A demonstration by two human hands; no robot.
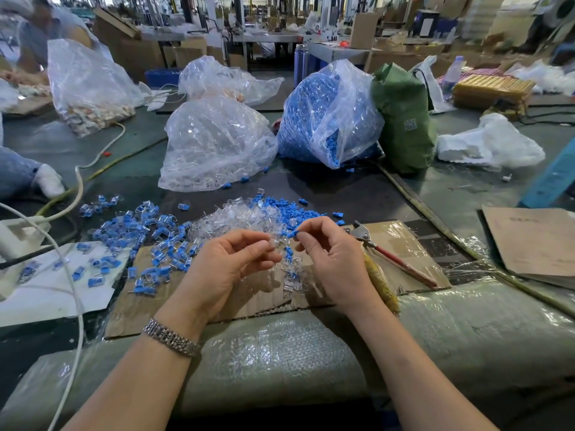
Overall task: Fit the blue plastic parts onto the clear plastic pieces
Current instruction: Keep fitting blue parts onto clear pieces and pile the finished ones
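Left to right: assembled pieces [137, 241] lay scattered on the cardboard [149, 309]. The left hand [230, 262] pinched a clear plastic piece [273, 244], beside it the right hand [326, 253] pinched a blue plastic part [293, 234]. Both were held just above the loose pile [249, 216], not yet joined.

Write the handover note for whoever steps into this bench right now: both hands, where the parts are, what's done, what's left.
Left hand: grip closed on a clear piece.
Right hand: fingertips pinch a blue part, close to the clear piece but not yet seated.
Loose stock: mixed clear and blue pile just beyond the hands; bag of clear pieces and bag of blue parts behind it.
Done: assembled pieces spread to the left on cardboard and white sheet.
Left: seat this pair, then work through the pile and bags.
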